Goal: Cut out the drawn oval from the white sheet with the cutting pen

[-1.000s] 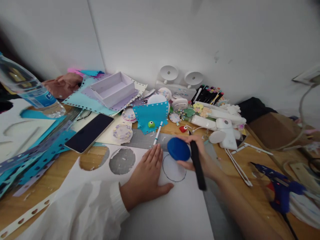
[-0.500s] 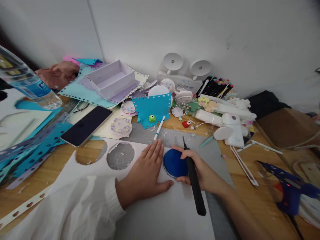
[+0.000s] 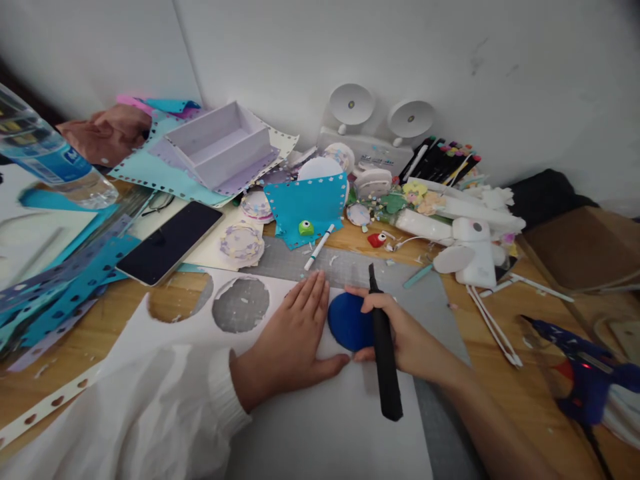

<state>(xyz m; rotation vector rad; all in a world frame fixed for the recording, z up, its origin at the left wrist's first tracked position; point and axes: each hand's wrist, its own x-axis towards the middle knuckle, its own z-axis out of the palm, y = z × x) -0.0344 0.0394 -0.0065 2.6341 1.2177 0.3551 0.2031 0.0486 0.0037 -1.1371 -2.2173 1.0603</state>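
Note:
My left hand (image 3: 287, 347) lies flat with fingers spread on a white paper sheet (image 3: 330, 427), which has two round holes cut in its left part. Just right of it, a dark blue round disc (image 3: 347, 323) rests on the sheet. My right hand (image 3: 405, 337) touches the disc's right edge and grips a black pen-like tool (image 3: 383, 357), its tip pointing away from me. A grey cutting mat (image 3: 350, 277) lies under the sheet.
A black phone (image 3: 170, 241) and blue perforated paper strips (image 3: 65, 287) lie at left, with a water bottle (image 3: 47, 167) behind. A lilac tray (image 3: 217, 143), teal felt piece (image 3: 307, 207), white marker (image 3: 320, 247) and craft clutter crowd the back. A blue glue gun (image 3: 585, 367) lies at right.
My right hand brought the blue disc down from its raised position onto the drawn circle on the paper. The left hand stayed pressed on the sheet.

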